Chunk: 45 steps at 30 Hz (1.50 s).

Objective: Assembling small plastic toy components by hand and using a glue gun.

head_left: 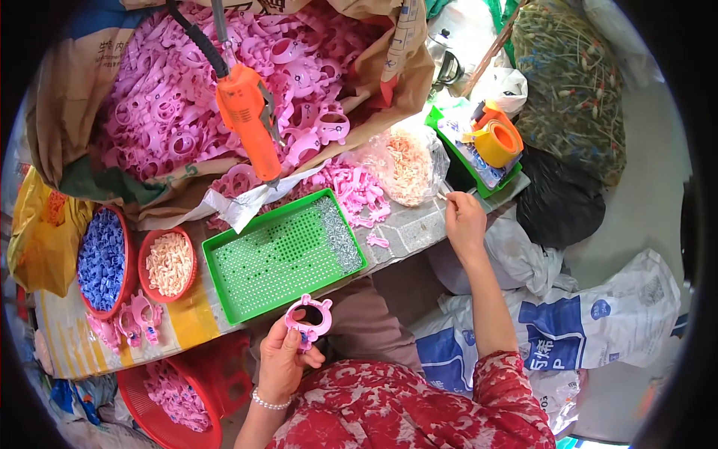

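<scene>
My left hand (279, 359) is closed on a pink plastic frame (321, 323) with a round opening, little ears and a small blue piece on it. It is held up in front of my body, just off the near edge of a green perforated tray (250, 273). Small silvery screws (340, 238) lie heaped at the tray's right end. At the right part of the table, my right hand (467, 223) has its fingers pinched together beside a clear bag of cream-coloured small parts (407, 166). What the pinch holds, if anything, is too small to make out.
An orange electric screwdriver (248, 123) hangs above a big sack of pink parts (187, 90). Left stand baskets of blue pieces (102, 258) and cream pegs (170, 264). A red basket (134, 396) sits below. Orange-yellow tape (497, 144) rests on a green bin (479, 179) at right.
</scene>
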Tool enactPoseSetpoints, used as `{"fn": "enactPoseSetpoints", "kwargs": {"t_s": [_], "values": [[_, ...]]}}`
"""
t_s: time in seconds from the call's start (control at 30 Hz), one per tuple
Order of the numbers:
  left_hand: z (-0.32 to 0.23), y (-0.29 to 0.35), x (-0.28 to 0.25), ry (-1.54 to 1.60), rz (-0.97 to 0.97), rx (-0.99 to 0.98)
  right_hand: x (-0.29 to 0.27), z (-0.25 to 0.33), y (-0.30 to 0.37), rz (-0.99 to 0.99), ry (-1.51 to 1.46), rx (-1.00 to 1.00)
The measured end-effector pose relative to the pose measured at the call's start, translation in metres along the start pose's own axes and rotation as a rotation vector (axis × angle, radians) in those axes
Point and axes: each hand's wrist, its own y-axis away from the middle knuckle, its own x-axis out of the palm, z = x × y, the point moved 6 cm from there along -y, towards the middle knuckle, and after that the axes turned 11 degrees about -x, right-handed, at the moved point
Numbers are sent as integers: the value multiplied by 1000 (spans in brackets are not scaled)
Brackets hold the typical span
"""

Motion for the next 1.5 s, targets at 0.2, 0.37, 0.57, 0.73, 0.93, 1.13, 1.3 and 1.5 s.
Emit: {"fn": "enactPoseSetpoints", "kwargs": {"t_s": [0.2,0.37,0.57,0.73,0.93,1.13,1.3,1.5], "values": [[-5,1,5,-6,-18,-2,8,49,-34,-38,-212,-129],[-9,8,6,32,-26,22,36,49,-70,45,-75,-227],[-12,6,2,72,19,26,94,22,-79,455,263,-157],[-14,5,-2,185,115,67,83,33,-86,452,164,-102],[-11,5,-3,242,126,35,90,35,-88,516,158,-94],[-8,9,-8,245,113,43,77,17,-78,248,-204,50],[-4,5,-8,251,125,30,36,9,-65,-65,-405,148],[-4,1,-6,267,132,12,5,119,-17,62,-1109,346]]}}
